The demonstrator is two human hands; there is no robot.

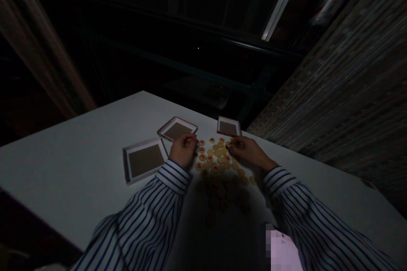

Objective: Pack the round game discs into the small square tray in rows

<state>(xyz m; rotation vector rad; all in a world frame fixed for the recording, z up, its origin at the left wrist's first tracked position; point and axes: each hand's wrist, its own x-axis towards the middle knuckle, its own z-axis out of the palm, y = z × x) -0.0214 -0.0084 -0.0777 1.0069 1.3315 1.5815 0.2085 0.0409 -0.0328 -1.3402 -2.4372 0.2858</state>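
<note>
In the head view, your left hand (183, 149) sits at the left edge of a pile of round tan discs (216, 156). Its fingers are curled close together, with the tips by the rim of a square tray (177, 129). You cannot tell in this light whether a disc is pinched there. Your right hand (249, 151) rests at the pile's right edge, fingertips drawn together at one disc on the far side, though a real grip cannot be made out either.

The discs lie loose on the worktop (73, 152) between your hands and run back toward you into shadow (a few dozen, too crowded and dim for an exact count). Several carry red marks.

There are three trays in all. Besides that one, a larger tray (144, 160) lies left of your left hand and a small tray (228, 127) lies beyond your right hand. Your two sleeves (171, 178) are white with dark stripes.

The worktop is plain white. The room is dark, with a brick wall (343, 93) on the right.
</note>
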